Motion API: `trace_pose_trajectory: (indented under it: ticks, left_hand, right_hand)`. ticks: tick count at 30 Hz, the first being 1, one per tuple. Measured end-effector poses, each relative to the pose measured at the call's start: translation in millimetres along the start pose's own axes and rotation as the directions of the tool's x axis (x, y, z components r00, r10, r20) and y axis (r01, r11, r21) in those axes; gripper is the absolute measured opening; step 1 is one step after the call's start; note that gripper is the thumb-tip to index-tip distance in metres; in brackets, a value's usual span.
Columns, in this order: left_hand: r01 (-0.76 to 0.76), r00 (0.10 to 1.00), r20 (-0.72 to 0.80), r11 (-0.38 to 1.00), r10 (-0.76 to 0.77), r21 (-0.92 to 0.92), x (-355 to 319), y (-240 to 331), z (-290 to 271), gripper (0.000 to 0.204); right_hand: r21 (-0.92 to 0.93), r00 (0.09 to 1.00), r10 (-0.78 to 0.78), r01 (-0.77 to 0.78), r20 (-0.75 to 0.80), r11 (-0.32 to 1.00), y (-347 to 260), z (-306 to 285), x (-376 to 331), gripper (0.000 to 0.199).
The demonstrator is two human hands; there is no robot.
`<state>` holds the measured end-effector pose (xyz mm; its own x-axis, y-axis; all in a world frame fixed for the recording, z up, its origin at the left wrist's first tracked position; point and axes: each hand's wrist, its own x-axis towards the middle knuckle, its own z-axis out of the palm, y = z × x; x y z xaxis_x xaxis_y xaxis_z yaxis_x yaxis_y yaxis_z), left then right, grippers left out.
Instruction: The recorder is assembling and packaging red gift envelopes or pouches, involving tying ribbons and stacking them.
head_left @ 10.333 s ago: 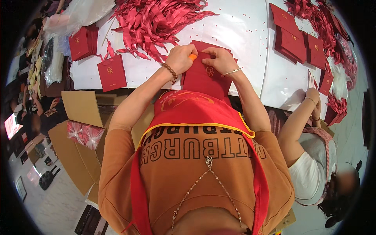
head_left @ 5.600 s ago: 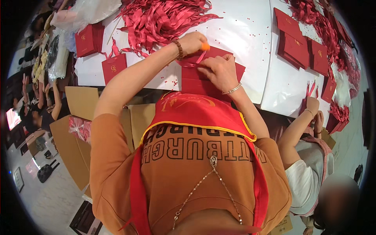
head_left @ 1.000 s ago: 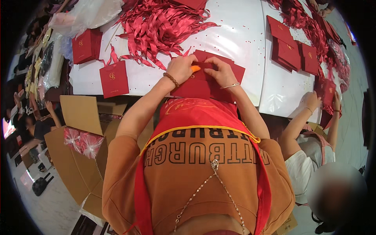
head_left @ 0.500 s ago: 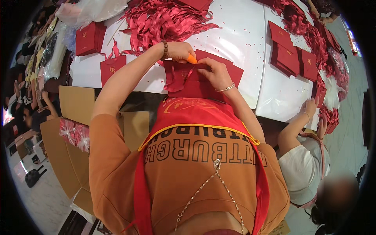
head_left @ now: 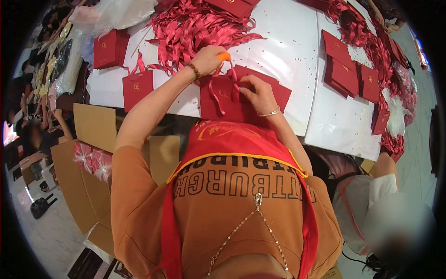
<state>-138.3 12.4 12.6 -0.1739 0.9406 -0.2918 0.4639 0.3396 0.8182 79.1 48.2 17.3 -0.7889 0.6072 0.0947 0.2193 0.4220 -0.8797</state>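
Right in front of me, a dark red paper gift bag lies at the table's near edge, over more flat red bags. My left hand, with a beaded bracelet at its wrist, is raised just beyond the bag's top edge. Its fingers are closed on a red ribbon, and a small orange piece shows at the fingertips. The ribbon loops down over the bag's front. My right hand pinches the bag's top edge beside the ribbon; its fingertips are partly hidden.
A large heap of red ribbons covers the far middle of the white table. Red bags stand at left, and more bags lie at right. Open cardboard boxes stand at lower left. A co-worker is close on my right.
My left hand has moved up and away from my right hand, drawing the ribbon with it. My right hand stays at the bag's edge. The co-worker's arm at right has pulled back from the table.
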Motion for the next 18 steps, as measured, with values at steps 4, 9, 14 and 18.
trace_pose_trajectory:
  ticks: [4, 9, 14, 18]
  left_hand:
    - [0.101, 0.993, 0.063, 0.995, -0.101, -0.003, -4, -21, -7, 0.032]
    - [0.183, 0.963, 0.238, 0.959, -0.129, -0.218, -18, 23, 7, 0.034]
    - [-0.205, 0.959, 0.207, 0.978, 0.194, 0.034, -7, 14, 20, 0.031]
    - [0.038, 0.998, -0.028, 0.933, -0.052, -0.357, 4, 22, -14, 0.029]
  right_hand:
    - [0.066, 0.993, 0.112, -0.115, 0.040, 0.991, -4, -3, 0, 0.022]
    - [0.146, 0.987, 0.149, -0.157, 0.066, 0.977, -4, -3, 0, 0.022]
    - [0.213, 0.984, 0.115, -0.142, 0.134, 0.967, -1, -2, 0, 0.023]
    - [0.157, 0.977, -0.018, -0.015, 0.211, 0.987, -6, -17, -3, 0.021]
